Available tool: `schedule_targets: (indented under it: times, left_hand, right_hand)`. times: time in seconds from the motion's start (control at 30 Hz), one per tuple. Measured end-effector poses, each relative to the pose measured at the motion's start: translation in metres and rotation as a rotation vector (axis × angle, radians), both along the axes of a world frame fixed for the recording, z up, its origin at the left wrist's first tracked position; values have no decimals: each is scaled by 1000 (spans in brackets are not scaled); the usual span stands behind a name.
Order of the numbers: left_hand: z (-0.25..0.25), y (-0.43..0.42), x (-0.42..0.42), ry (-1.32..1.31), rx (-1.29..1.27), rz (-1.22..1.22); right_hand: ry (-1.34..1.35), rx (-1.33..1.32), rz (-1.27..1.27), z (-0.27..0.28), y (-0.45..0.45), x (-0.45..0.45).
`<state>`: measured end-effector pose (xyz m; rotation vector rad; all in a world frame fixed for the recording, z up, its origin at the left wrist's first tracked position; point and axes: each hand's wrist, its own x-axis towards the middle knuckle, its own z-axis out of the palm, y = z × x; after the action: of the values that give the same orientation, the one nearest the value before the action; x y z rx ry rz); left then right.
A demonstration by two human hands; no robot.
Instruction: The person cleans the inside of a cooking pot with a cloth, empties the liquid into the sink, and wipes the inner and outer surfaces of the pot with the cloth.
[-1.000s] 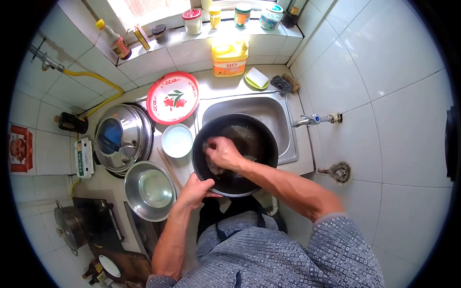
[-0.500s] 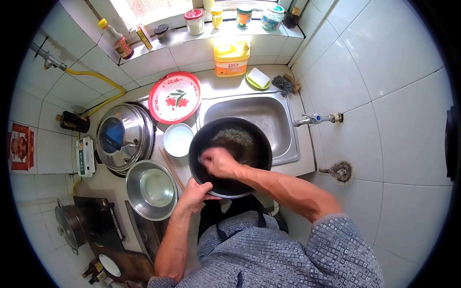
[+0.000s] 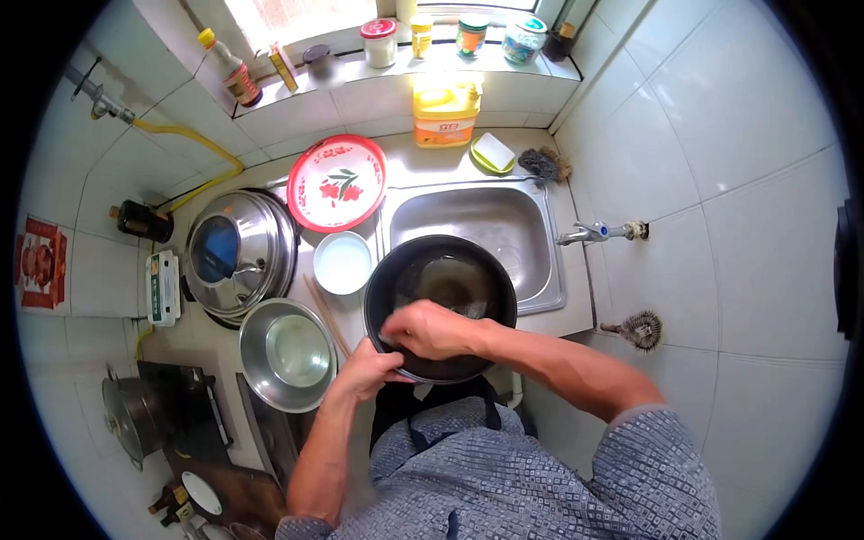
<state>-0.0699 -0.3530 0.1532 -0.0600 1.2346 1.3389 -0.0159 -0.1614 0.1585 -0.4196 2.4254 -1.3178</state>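
A round black pot [image 3: 389, 281] with a little liquid in its bottom is held at the front edge of the steel sink [image 3: 549, 243], partly over the basin. My left hand [image 3: 366, 369] grips its near-left rim, thumb on top and fingers underneath. Inside the pot, my right hand [image 3: 434, 328] is closed near the left wall with its fingers curled down. A small pale patch shows at its fingertips; what they hold is too blurred to name.
Left of the pot are a white bowl [image 3: 343, 263], chopsticks [image 3: 326, 312], a steel basin [image 3: 256, 378] and a lidded steel pot [image 3: 256, 238]. A red-rimmed tray [image 3: 337, 211] lies behind. A faucet [image 3: 585, 234] juts from the right wall; a yellow detergent jug [image 3: 445, 117] stands behind the sink.
My right hand has moved nearer to me inside the pot. The liquid looks calmer, with less foam. My left hand keeps its hold on the rim. The whole view has shifted slightly.
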Motion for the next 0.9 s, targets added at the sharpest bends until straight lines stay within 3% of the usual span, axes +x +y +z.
schedule_targets:
  times: [0.07, 0.13, 0.2, 0.27, 0.33, 0.43, 0.53, 0.57, 0.63, 0.8, 0.83, 0.9]
  left_hand:
    - [4, 3, 3, 22, -18, -22]
    - [7, 6, 5, -34, -49, 46]
    - [8, 7, 6, -36, -42, 40]
    - [8, 5, 7, -33, -32, 53]
    - [7, 8, 7, -21, -17, 51]
    - [12, 16, 6, 10, -20, 91]
    - [12, 18, -6, 63, -50, 67]
    - [7, 17, -8, 59, -72, 59]
    - [6, 22, -4, 75, -87, 59]
    - [-7, 24, 3, 112, -125, 133]
    - [-2, 28, 2, 113, -129, 131]
    - [1, 39, 3, 101, -146, 140]
  right_hand:
    - [118, -130, -472, -9, -5, -16]
    - [206, -190, -717, -12, -6, -25]
    - [-50, -280, -1091, -23, 3, -35]
    - [-286, -611, -1397, -40, 17, -39]
    - [-263, -597, -1470, -38, 8, -39]
    - [-241, -423, -1088, -39, -25, -34]
    - [332, 369, -373, -47, -20, -15]
    - [334, 372, -372, -47, -15, -15]
    - [359, 902, 46, -33, 0, -23]
    - [-84, 1124, 80, -59, 48, -33]
    - [-19, 1165, 118, -55, 54, -26]
    - [-165, 1160, 87, -52, 55, -13]
